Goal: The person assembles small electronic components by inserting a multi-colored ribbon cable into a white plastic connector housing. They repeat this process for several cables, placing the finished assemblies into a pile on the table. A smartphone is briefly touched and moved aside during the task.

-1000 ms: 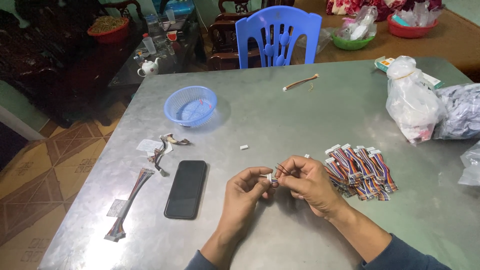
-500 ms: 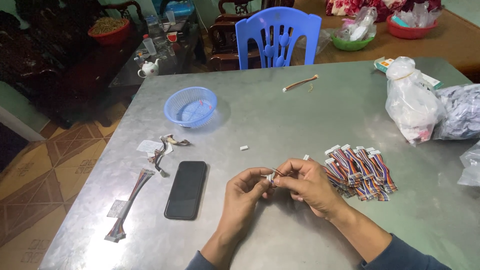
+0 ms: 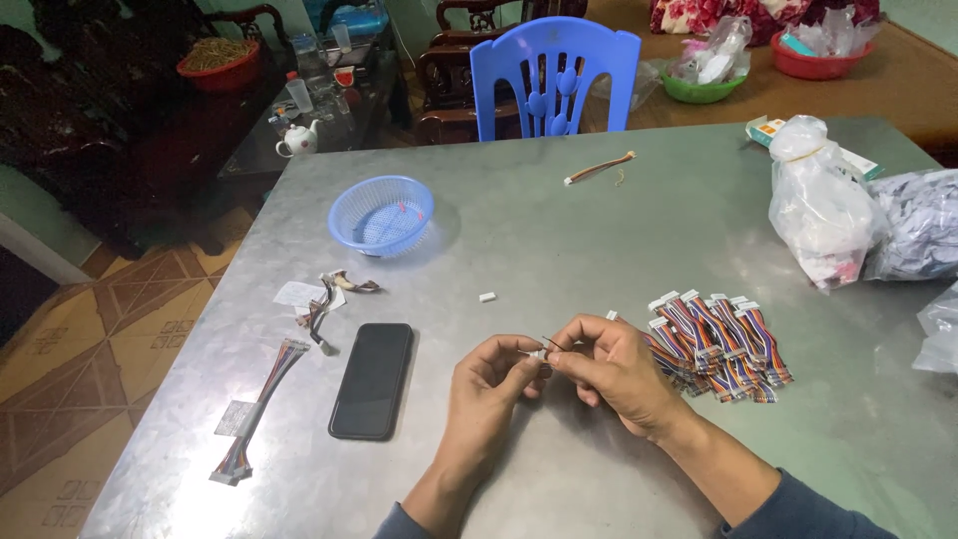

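Observation:
My left hand (image 3: pixel 487 384) and my right hand (image 3: pixel 611 366) meet over the grey metal table (image 3: pixel 559 250), fingertips pinched together on a small white connector (image 3: pixel 539 354) with thin wires. The left hand grips the connector; the right hand pinches a thin wire at it. Just right of my right hand lies a pile of multicoloured ribbon cables with white plugs (image 3: pixel 718 334). A black phone (image 3: pixel 372 379) lies face up to the left of my left hand.
A blue plastic basket (image 3: pixel 381 215) sits at the back left. Loose cable pieces (image 3: pixel 324 299), a taped cable (image 3: pixel 254 409), a tiny white plug (image 3: pixel 487 296) and a far cable (image 3: pixel 599 168) lie about. Plastic bags (image 3: pixel 823 205) stand right. A blue chair (image 3: pixel 554 75) is behind.

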